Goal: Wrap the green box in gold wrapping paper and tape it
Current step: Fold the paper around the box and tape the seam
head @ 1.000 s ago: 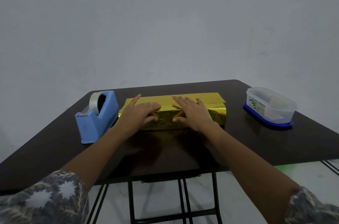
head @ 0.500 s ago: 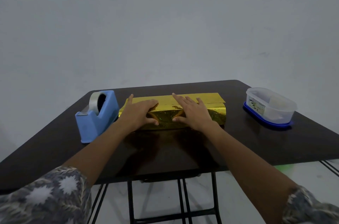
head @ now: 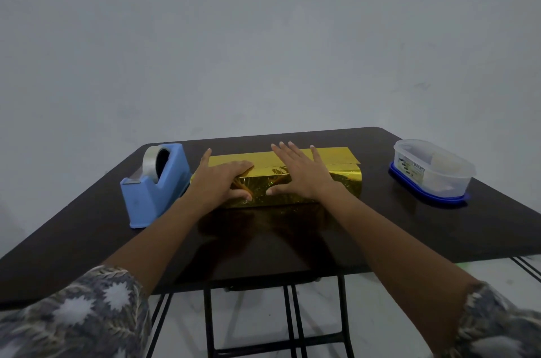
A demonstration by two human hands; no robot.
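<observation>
A long box covered in shiny gold wrapping paper (head: 339,173) lies across the middle of the dark table (head: 87,228); no green shows. My left hand (head: 218,185) lies flat on its left part, fingers pointing right over the top. My right hand (head: 301,174) presses flat on the middle, fingers spread toward the far edge, thumb on the near face. A paper seam runs along the top between my hands. A blue tape dispenser (head: 155,186) with a clear tape roll stands just left of the box.
A clear plastic container (head: 433,171) on a blue lid sits at the right side of the table. A pale wall rises behind the far edge. Black folding legs and a light floor show below the near edge.
My left hand has slid a little to the left along the top and flattened. My right hand has spread its fingers and stays on the middle of the box.
</observation>
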